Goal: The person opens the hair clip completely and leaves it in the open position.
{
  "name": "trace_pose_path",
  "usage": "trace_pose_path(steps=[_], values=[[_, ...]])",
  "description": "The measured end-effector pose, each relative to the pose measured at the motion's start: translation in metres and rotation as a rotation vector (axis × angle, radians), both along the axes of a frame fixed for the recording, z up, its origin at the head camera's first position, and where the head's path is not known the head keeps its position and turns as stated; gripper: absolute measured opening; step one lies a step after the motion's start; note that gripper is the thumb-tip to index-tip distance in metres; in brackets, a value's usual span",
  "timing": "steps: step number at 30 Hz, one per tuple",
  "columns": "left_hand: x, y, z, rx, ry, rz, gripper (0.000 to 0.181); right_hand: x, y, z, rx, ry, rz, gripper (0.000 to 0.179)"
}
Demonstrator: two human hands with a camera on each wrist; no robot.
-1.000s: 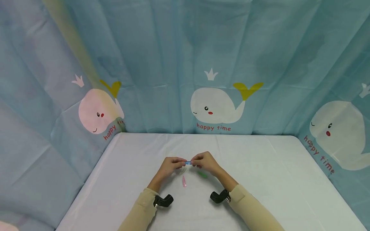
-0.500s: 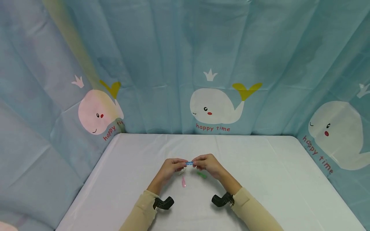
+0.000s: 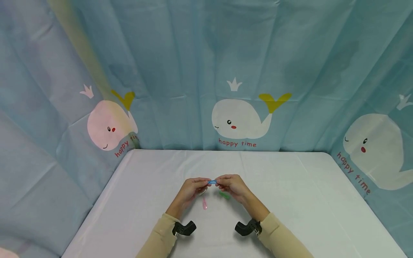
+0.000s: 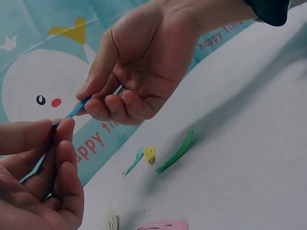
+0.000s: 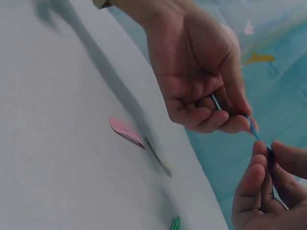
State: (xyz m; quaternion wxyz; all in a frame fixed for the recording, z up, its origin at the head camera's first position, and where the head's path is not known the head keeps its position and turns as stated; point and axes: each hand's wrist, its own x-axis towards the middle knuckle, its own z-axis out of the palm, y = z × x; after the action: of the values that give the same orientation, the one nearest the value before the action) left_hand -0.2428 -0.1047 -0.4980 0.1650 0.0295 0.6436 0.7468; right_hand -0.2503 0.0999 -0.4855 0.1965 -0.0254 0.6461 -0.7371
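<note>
A blue snap hair clip point(image 3: 212, 182) is held in the air between both hands, above the middle of the table. My left hand point(image 3: 189, 190) pinches one end between thumb and index finger, its other fingers curled. The opposite end is pinched by my right hand point(image 3: 235, 187). In the left wrist view the blue hair clip point(image 4: 75, 110) shows edge-on, its ends hidden by fingertips. Below the hands lie a pink hair clip point(image 3: 204, 204), a green hair clip point(image 3: 224, 195) and a whitish clip point(image 3: 202, 192) partly behind my left hand.
Further clips show in the left wrist view: a yellow clip point(image 4: 150, 154) and a light blue clip point(image 4: 134, 161), near the green one. Everything lies on a white-covered table point(image 3: 290, 200). A blue curtain point(image 3: 180, 71) with printed whales stands around its back and sides.
Both hands keep their pinch on the blue hair clip, which has shifted very slightly right and turned a little. The clips on the table stay where they are.
</note>
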Motion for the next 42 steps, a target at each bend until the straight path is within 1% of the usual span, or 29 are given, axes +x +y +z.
trace_pose_path(steps=[3,11,19,22,26,33,42], values=[[0.0007,0.0011,0.0006,0.024,-0.014,0.012,0.032,0.0006,-0.0002,-0.0012,-0.022,-0.017,-0.007,0.018],[0.0002,0.0033,0.0019,0.068,-0.046,0.045,0.029,0.0008,-0.0021,-0.0014,-0.067,-0.037,-0.02,0.015],[0.0004,0.0045,0.0028,0.095,-0.047,0.054,0.026,0.0016,-0.0039,-0.0028,-0.099,-0.057,-0.029,0.011],[0.0002,0.0054,0.0017,0.121,-0.056,0.059,0.023,0.002,-0.0047,-0.0036,-0.123,-0.078,-0.027,0.01],[-0.0002,0.0063,0.0006,0.136,-0.08,0.067,0.02,0.0021,-0.0051,-0.0039,-0.151,-0.08,-0.018,0.012],[0.0001,0.0051,0.0023,0.139,-0.078,0.058,0.027,0.0017,-0.0056,-0.0021,-0.131,-0.067,-0.021,0.02],[0.0004,0.0037,0.0039,0.116,-0.072,0.047,0.036,0.001,-0.0068,-0.002,-0.11,-0.076,-0.045,0.015]])
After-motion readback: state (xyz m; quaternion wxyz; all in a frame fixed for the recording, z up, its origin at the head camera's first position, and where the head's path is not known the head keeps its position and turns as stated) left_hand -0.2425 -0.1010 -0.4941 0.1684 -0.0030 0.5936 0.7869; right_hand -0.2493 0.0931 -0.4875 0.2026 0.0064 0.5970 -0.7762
